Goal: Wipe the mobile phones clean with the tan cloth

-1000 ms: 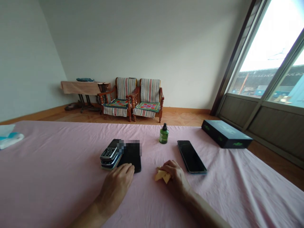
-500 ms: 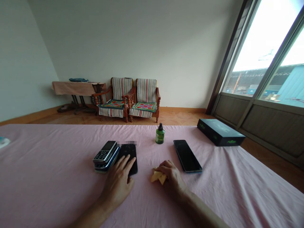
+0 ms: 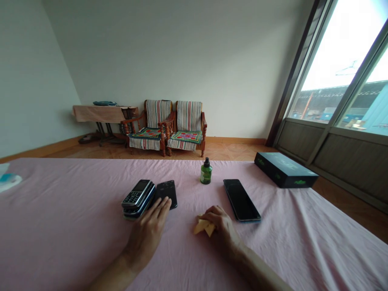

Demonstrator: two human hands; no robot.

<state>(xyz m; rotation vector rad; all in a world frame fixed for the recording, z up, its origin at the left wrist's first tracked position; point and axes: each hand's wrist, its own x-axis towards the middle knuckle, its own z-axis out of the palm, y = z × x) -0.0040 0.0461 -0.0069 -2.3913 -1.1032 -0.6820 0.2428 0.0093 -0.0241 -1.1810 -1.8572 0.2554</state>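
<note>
My left hand [image 3: 149, 229] is open, its stretched fingertips resting on the near end of a dark smartphone [image 3: 166, 191] that lies flat. Just left of that phone is a stack of phones, topped by a silver-and-black keypad phone [image 3: 138, 195]. A crumpled yellow cloth [image 3: 204, 227] is pinched in my right hand [image 3: 222, 226], low over the pink sheet. To the right of this hand lies a larger smartphone [image 3: 241, 200], its black screen facing up. A green bottle with a black top [image 3: 206, 171] stands upright beyond my hands.
A black box with green markings [image 3: 285, 169] sits at the right edge of the pink-covered surface [image 3: 75, 226]. At the far left lies a white and blue packet [image 3: 9, 178]. Two wooden chairs [image 3: 184, 125] and a small covered table [image 3: 98, 114] are by the back wall.
The dark smartphone under my left hand has moved away from me, closer to the stack. My left fingers have drawn together near its near end. My right hand keeps the cloth in place.
</note>
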